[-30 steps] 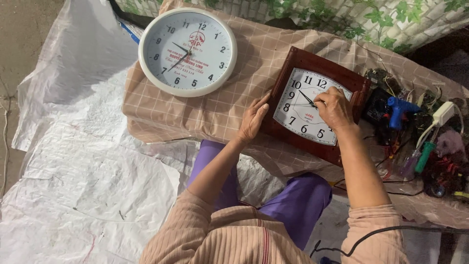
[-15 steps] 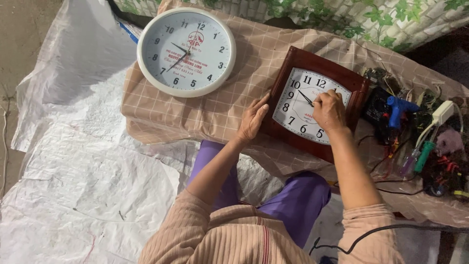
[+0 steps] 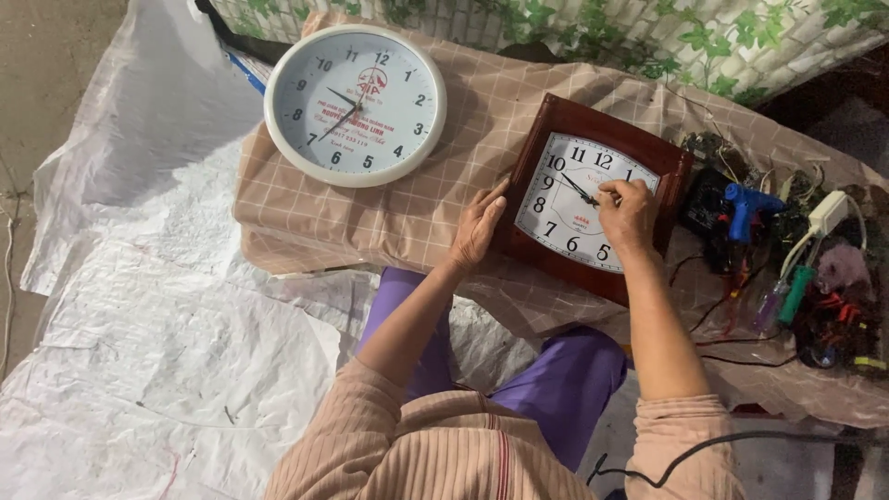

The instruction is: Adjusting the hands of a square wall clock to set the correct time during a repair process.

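A square wall clock with a dark red-brown wooden frame and a white face lies flat on a low table covered by a tan checked cloth. My left hand rests on the clock's left edge, fingers apart, steadying the frame. My right hand lies over the face, its fingertips pinched at the black clock hands near the centre. A round white wall clock lies face up at the table's left end, apart from both hands.
At the table's right end sit a blue glue gun, a white power strip, a green-handled screwdriver and tangled wires. White plastic sheeting covers the floor on the left. A black cable crosses my right sleeve.
My right hand has shifted slightly on the square clock's face, fingertips working at the hands. The left hand stays on the frame's left edge. The view has drifted a little.
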